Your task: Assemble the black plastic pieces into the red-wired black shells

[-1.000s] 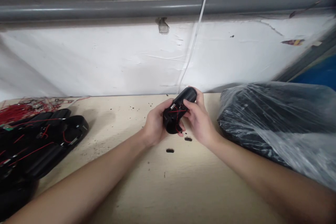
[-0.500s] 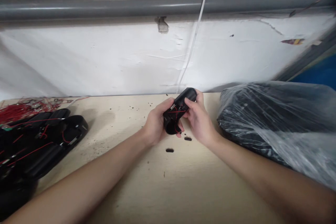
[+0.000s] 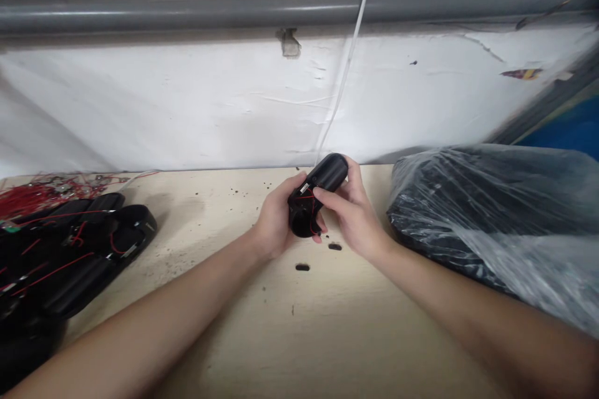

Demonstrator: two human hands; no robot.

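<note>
Above the middle of the pale wooden bench (image 3: 299,336), both hands close around a black plastic housing (image 3: 328,173) strung with red wire (image 3: 304,197). Its long axis slants up and to the right, toward the white wall (image 3: 187,106), with the rounded lower end cupped in the left hand (image 3: 276,218). The right hand (image 3: 353,215) grips from the right side – fingers (image 3: 325,194) laid across the middle – so the free upper end lies nearer that hand, and a plastic-wrapped black bundle (image 3: 482,218) sits beyond it.

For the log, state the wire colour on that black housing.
Red wires, best in the head view.
</note>
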